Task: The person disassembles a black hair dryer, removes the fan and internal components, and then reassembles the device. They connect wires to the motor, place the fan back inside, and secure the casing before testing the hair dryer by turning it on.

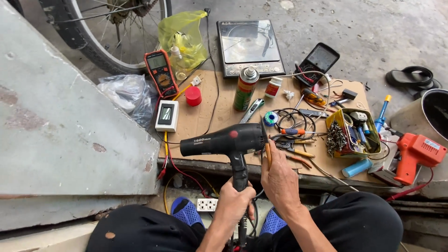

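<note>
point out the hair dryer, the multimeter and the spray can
hair dryer (224,141), head view, on the black barrel
multimeter (161,73), head view, on its orange-edged body below the screen
spray can (246,90), head view, on its upright side

Matt black plastic hair dryer (224,141) (slight sheen), rough brown cardboard sheet (200,116).

I hold a black hair dryer (224,141) by its handle in my left hand (234,204). Its barrel lies level, with the rear end to the left and the nozzle to the right, above the near edge of the cardboard. There is a red dot on its side. My right hand (280,179) grips a thin orange-handled tool (268,155), whose tip touches the dryer's nozzle end.
</note>
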